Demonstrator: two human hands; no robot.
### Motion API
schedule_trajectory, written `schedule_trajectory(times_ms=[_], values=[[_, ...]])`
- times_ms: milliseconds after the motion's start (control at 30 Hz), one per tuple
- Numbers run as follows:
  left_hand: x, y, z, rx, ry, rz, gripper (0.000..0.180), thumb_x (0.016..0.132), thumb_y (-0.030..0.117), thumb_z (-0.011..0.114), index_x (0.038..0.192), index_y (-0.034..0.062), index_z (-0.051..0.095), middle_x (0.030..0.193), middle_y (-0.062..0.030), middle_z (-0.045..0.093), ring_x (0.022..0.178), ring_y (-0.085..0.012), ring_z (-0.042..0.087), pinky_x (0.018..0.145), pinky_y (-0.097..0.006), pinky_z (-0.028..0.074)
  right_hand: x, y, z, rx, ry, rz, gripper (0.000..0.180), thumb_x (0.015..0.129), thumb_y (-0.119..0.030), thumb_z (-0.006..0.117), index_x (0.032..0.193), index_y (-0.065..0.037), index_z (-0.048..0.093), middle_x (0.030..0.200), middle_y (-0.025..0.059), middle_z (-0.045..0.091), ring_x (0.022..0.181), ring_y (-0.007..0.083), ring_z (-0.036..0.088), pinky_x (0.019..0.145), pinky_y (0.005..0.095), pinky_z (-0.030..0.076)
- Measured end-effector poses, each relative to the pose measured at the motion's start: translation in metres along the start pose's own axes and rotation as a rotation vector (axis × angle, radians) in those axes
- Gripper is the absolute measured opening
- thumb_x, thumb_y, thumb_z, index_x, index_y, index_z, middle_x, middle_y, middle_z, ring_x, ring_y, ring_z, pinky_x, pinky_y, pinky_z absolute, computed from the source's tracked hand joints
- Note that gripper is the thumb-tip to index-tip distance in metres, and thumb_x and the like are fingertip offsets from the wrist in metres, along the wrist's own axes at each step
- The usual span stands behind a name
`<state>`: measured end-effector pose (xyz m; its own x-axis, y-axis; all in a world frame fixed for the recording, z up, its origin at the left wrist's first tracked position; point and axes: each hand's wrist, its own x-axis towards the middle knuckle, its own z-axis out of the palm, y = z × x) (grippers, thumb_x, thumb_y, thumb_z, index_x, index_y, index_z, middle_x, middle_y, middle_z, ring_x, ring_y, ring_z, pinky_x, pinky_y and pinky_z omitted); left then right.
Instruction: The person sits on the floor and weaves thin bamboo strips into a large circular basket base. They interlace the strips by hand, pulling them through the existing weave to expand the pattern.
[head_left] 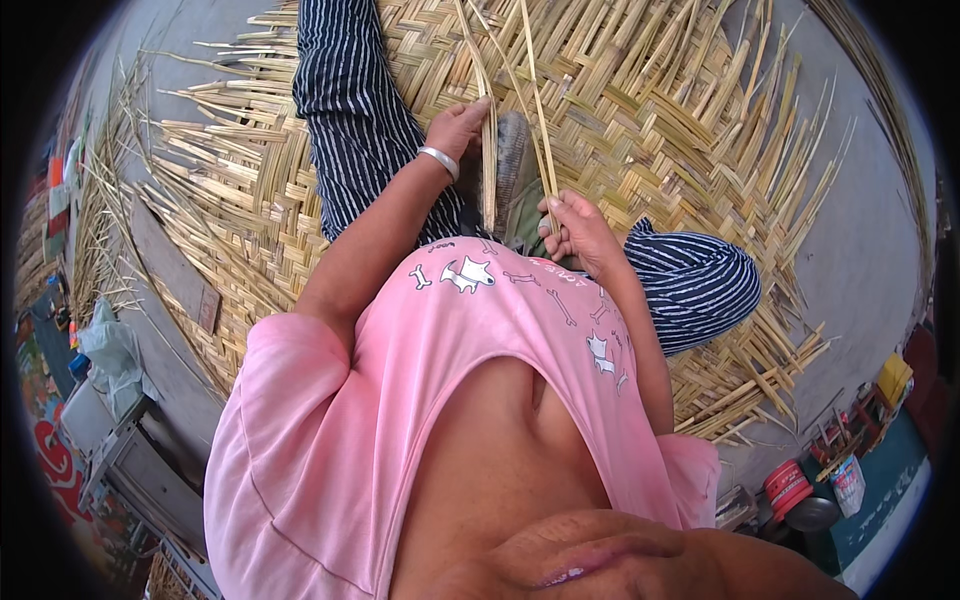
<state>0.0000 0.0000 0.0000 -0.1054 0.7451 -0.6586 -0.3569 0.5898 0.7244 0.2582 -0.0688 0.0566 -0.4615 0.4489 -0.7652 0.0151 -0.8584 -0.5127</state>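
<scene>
Woven bamboo mat [640,130] largely done across the middle, lying on the floor under the striped trouser legs, with loose strip ends still bristling unwoven around the whole rim. One mat, two or three long bamboo strips [535,90] standing up in work. Left hand [458,125] closed around one strip, right hand [572,225] gripping another near its base.

Straw-yellow woven mat [640,110], navy white-striped trousers [350,110], pink shirt [330,440].
</scene>
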Motion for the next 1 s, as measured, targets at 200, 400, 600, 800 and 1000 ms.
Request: schedule_trajectory(times_ms=[200,400,600,800,1000], values=[[-0.004,0.001,0.002,0.024,0.018,0.009,0.035,0.096,0.041,0.073,0.078,0.0177,0.055,0.064,0.0080,0.052,0.048,-0.0044,0.046,0.044,-0.020,0.037,-0.001,0.002,0.000,-0.001,0.002,-0.012,0.026,0.107,-0.033,0.054,0.113,-0.008,0.057,0.083,0.0055,0.065,0.055,0.0079,0.063,0.048,0.0205,0.053],[0.002,-0.003,-0.001,0.039,0.020,0.031,0.034,0.096,0.040,0.073,0.078,0.0171,0.056,0.066,0.0077,0.053,0.051,-0.0041,0.048,0.048,-0.020,0.039,0.000,-0.001,0.001,-0.004,0.007,-0.018,0.026,0.106,-0.033,0.055,0.112,-0.009,0.058,0.083,0.0051,0.065,0.056,0.0075,0.063,0.048,0.0204,0.053],[-0.002,0.001,0.000,0.040,0.005,0.012,0.033,0.096,0.041,0.072,0.079,0.0170,0.057,0.067,0.0075,0.054,0.053,-0.0045,0.048,0.050,-0.020,0.039,0.002,0.000,0.001,-0.002,0.010,-0.028,0.027,0.106,-0.034,0.055,0.112,-0.008,0.058,0.083,0.0048,0.065,0.055,0.0068,0.062,0.048,0.0202,0.052],[-0.001,-0.001,-0.001,0.026,0.001,0.021,0.032,0.096,0.041,0.072,0.081,0.0171,0.058,0.067,0.0079,0.054,0.054,-0.0048,0.048,0.052,-0.020,0.038,0.001,-0.003,0.004,-0.001,0.020,-0.024,0.028,0.107,-0.035,0.055,0.113,-0.008,0.058,0.082,0.0036,0.064,0.055,0.0061,0.061,0.048,0.0197,0.051],[0.006,-0.008,-0.005,0.062,0.026,0.040,0.030,0.096,0.041,0.072,0.083,0.0169,0.061,0.069,0.0079,0.054,0.058,-0.0049,0.049,0.056,-0.020,0.040,0.004,-0.002,0.002,-0.003,0.017,-0.037,0.027,0.106,-0.033,0.055,0.113,-0.007,0.058,0.085,0.0052,0.065,0.057,0.0072,0.062,0.050,0.0207,0.053]])
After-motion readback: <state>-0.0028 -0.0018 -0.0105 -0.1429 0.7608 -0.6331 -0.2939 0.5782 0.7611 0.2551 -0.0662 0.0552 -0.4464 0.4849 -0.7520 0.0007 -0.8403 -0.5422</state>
